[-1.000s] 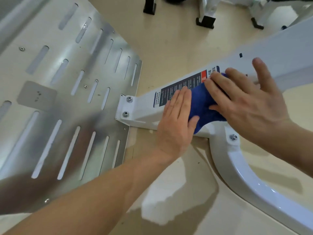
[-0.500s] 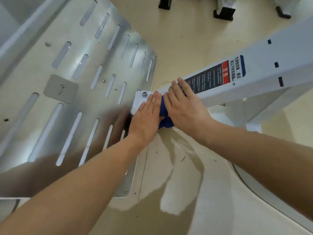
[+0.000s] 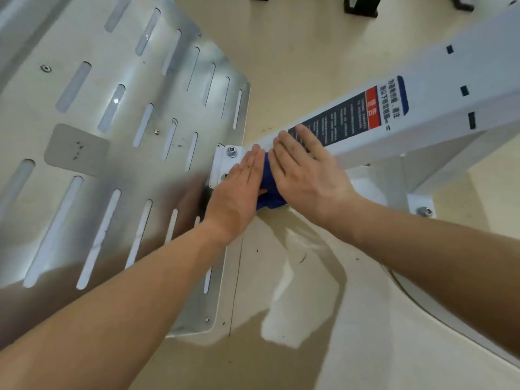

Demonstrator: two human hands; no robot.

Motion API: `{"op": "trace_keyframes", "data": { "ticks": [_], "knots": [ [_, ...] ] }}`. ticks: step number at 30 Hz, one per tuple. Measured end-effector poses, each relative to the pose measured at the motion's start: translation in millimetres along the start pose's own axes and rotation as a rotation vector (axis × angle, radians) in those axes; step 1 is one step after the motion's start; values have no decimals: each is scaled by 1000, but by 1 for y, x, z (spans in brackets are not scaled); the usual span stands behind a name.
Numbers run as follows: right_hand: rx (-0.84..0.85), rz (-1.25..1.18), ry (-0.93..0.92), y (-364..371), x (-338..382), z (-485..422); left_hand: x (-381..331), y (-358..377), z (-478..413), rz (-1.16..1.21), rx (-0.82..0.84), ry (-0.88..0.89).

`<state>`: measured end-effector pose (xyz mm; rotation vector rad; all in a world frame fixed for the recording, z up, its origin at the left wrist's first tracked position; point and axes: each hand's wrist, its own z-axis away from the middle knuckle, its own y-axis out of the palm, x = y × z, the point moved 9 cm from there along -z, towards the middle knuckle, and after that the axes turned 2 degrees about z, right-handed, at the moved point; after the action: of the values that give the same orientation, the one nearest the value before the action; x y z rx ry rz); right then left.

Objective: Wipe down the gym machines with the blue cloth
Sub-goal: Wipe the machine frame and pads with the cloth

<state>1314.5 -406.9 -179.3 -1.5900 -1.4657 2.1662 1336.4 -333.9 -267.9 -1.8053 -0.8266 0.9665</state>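
Cloth [image 3: 266, 190], blue and bunched, sits on the near side of a white beam [image 3: 450, 88], at the beam's low end. It is squeezed between the two hands, so only a narrow strip and a small fold below them show.

The left hand [image 3: 239, 190] lies flat, released, with its fingers straight and close together. Its thumb-side edge is against the cloth. Its fingertips reach toward a bolt [image 3: 231, 152] on the white bracket [image 3: 219, 167] that caps the beam.

The right hand [image 3: 306, 170] is flat too, fingers straight and slightly spread, pressing across the beam. Its palm covers the right part of the cloth, and its fingertips lie on the lower end of a dark label [image 3: 351, 119]. The right thumb is hidden, so I cannot tell whether it hooks the cloth.

The label runs along the beam's top face, with a red band and a white strip of print at its upper end. The print is too small to read.

The bracket meets the edge of a slotted metal plate [image 3: 112, 136], which fills the left of the view. Rows of long slots run across it.

The beam rises toward the upper right and has small black slots on its side. Beneath it a white brace [image 3: 439, 164] goes down to a foot bolt [image 3: 425, 211] at the beige floor [image 3: 295, 66].

Black feet [image 3: 360, 7] of other equipment stand on the floor at the top edge. Both bare forearms enter from the bottom of the view.
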Motion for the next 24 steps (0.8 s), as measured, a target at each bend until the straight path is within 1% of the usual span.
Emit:
{"op": "trace_keyframes", "data": {
  "ticks": [2,5,7,9,11,13,15,18,21,24],
  "knots": [
    [4,-38,18,5,7,-5,6,1,3,75,33,-15],
    [-101,-68,40,2,5,2,4,-11,4,225,52,-43],
    [-224,-102,45,-3,1,14,-4,-26,5,166,16,-32],
    [-382,-186,68,-16,-7,29,-21,-37,8,53,-3,25],
    [-518,-258,107,-30,-16,49,-35,-47,12,0,-57,67],
    [-569,-279,164,-36,-22,71,-51,-57,19,32,-131,158],
    [-493,-338,197,-27,-23,90,-63,-66,24,90,-160,209],
    [-281,-513,223,5,-19,112,-81,-72,32,141,-162,244],
    [-126,-692,227,28,-8,126,-102,-64,41,102,-82,284],
    [-26,-770,215,36,7,135,-108,-51,47,53,6,267]
  ]
}}
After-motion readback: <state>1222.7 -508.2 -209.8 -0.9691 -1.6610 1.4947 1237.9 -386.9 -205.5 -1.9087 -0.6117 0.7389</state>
